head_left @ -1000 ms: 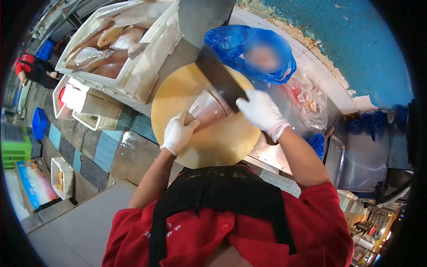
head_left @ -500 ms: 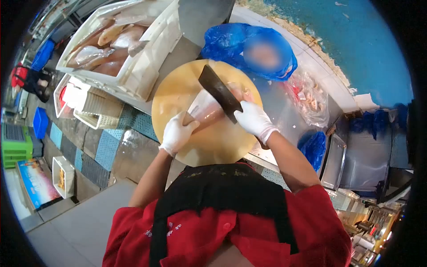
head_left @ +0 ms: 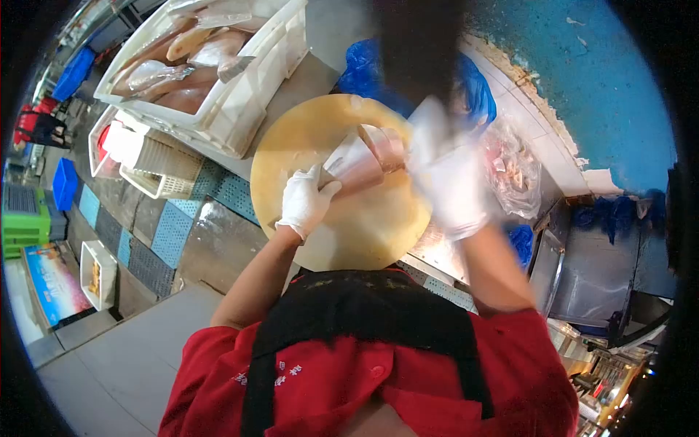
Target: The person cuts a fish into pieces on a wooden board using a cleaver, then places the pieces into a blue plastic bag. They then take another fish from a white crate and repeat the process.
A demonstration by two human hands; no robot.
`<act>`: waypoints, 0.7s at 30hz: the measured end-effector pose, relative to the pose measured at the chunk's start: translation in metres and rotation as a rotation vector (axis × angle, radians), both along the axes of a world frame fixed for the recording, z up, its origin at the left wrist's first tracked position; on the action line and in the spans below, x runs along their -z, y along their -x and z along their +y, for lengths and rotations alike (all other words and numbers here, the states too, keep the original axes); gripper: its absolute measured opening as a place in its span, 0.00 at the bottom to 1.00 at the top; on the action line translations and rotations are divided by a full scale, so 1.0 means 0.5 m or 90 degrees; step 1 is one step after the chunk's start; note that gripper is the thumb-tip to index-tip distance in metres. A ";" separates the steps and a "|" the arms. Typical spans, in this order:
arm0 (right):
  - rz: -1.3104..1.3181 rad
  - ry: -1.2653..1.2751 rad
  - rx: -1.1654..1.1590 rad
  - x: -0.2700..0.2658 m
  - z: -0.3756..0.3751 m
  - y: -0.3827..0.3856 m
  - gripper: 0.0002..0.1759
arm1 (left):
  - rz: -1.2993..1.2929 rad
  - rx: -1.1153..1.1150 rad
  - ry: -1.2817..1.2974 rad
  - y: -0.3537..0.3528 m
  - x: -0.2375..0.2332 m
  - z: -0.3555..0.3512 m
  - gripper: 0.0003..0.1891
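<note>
A fish (head_left: 354,166) lies across a round yellowish chopping board (head_left: 342,233), with a cut opened across it near its right end. Gloved in white, my left hand (head_left: 304,200) is closed on the fish's lower left end and holds it against the board. My right hand (head_left: 448,171), also gloved and smeared by motion, is raised at the board's right edge. It grips a dark cleaver (head_left: 422,47), whose broad blurred blade points up and away, above the fish and apart from it. The cleaver's handle is mostly hidden in the glove.
A white crate (head_left: 244,109) full of fish stands at the upper left, near the board. Behind the cleaver is a blue plastic bag (head_left: 360,65). To the right lies a clear bag (head_left: 513,171) with pinkish pieces. Far left, a person (head_left: 40,125) in red stands on the walkway.
My right hand has lifted the cleaver up off the fish, and a gap now shows in the fish where the blade was. My left hand has shifted slightly right, still on the fish.
</note>
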State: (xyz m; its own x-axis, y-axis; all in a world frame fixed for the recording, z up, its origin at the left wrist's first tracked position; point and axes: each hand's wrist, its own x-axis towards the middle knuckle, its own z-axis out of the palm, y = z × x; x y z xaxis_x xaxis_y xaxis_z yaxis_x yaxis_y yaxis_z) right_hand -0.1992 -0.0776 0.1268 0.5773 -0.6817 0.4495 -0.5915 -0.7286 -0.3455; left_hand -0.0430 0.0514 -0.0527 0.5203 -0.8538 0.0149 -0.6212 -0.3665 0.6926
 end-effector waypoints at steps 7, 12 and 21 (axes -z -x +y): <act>0.288 -0.330 -0.021 0.079 -0.065 0.011 0.19 | -0.017 -0.030 0.013 0.020 0.006 0.011 0.19; -0.185 -0.065 -0.039 -0.167 -0.075 -0.030 0.19 | -0.004 0.000 -0.018 0.009 0.016 -0.025 0.24; 0.340 -0.134 -0.031 0.106 0.021 -0.001 0.14 | -0.076 0.030 0.034 0.023 0.005 0.022 0.31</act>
State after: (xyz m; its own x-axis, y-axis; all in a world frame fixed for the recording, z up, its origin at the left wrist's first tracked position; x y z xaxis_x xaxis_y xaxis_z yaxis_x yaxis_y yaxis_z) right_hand -0.1985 -0.0670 0.0739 0.7194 -0.6924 -0.0561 -0.6918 -0.7067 -0.1482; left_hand -0.0546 0.0624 -0.0551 0.4716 -0.8735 0.1206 -0.7160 -0.2996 0.6305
